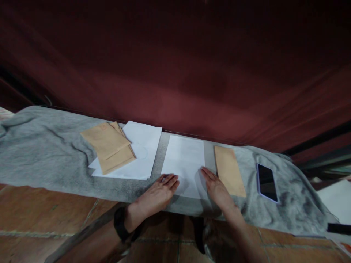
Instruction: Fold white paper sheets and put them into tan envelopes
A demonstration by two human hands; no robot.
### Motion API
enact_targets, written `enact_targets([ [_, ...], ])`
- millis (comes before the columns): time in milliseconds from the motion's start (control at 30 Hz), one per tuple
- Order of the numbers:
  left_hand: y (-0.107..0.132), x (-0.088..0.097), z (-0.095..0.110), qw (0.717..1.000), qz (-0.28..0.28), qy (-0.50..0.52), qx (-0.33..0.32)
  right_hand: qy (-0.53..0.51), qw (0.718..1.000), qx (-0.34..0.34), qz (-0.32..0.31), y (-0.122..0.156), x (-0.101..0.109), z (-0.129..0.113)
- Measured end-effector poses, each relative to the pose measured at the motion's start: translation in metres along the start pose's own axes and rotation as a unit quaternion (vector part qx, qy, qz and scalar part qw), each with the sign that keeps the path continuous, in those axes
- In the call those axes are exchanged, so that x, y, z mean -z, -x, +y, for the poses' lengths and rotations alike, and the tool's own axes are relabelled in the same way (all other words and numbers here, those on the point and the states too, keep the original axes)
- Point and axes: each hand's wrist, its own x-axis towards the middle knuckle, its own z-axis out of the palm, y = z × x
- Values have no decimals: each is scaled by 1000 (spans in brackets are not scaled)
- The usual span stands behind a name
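A sheet of white paper (pixel 184 157) lies flat in front of me on a grey cloth. My left hand (pixel 161 190) rests at its lower left corner, fingers stretched out and touching the paper. At the right edge of the sheet, my right hand (pixel 215 184) lies with its fingers extended along the border. Just right of that hand is a brown envelope (pixel 229 170). To the left, several brown envelopes (pixel 109 144) are piled loosely on a stack of white paper (pixel 145 146). Neither hand grips anything.
A phone (pixel 266 182) in a pale purple case lies on the grey cloth (pixel 55 146) at the right. Behind the cloth rises a dark red upright surface (pixel 175 91). Orange-brown tiles (pixel 55 212) cover the floor below. White sheets (pixel 337 201) show at the far right.
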Motion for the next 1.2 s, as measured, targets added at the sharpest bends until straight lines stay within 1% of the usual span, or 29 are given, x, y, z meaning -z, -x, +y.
enact_targets([
  [133, -2, 10, -8, 998, 50, 28, 9, -58, 998, -8, 8, 0, 2, 4],
  [233, -4, 22, -17, 990, 112, 81, 26, -107, 994, -12, 25, 1, 3, 6],
  [333, -6, 31, -24, 966, 185, 176, 48, -161, 986, -29, 46, -1, 4, 7],
  [400, -8, 34, -26, 944, 215, 243, 61, -196, 978, -43, 55, -3, 6, 7],
  [467, -10, 35, -28, 921, 229, 306, 76, -231, 970, -56, 49, -5, 9, 5],
  [533, -12, 36, -29, 901, 224, 362, 89, -258, 964, -62, 33, -7, 12, 2],
  [600, -12, 38, -34, 887, 207, 400, 99, -277, 958, -67, 20, -8, 16, -2],
  [667, -10, 41, -41, 875, 192, 430, 109, -295, 953, -72, 20, -9, 19, -5],
  [733, -7, 43, -50, 867, 174, 455, 108, -318, 944, -79, 34, -9, 23, -6],
  [800, -4, 44, -59, 866, 158, 464, 100, -342, 934, -84, 55, -9, 27, -7],
  [867, -5, 43, -66, 876, 149, 447, 102, -366, 924, -84, 69, -10, 31, -8],
  [900, -6, 41, -68, 881, 149, 435, 112, -377, 919, -84, 72, -11, 33, -10],
  [967, -11, 35, -71, 886, 147, 413, 152, -397, 910, -89, 80, -12, 36, -14],
  [1067, -21, 26, -71, 878, 142, 401, 220, -411, 897, -121, 108, -14, 37, -20],
  [1133, -26, 23, -70, 876, 144, 393, 241, -409, 891, -147, 129, -15, 37, -23],
  [1200, -30, 24, -68, 876, 156, 385, 245, -406, 890, -160, 136, -16, 36, -24],
])
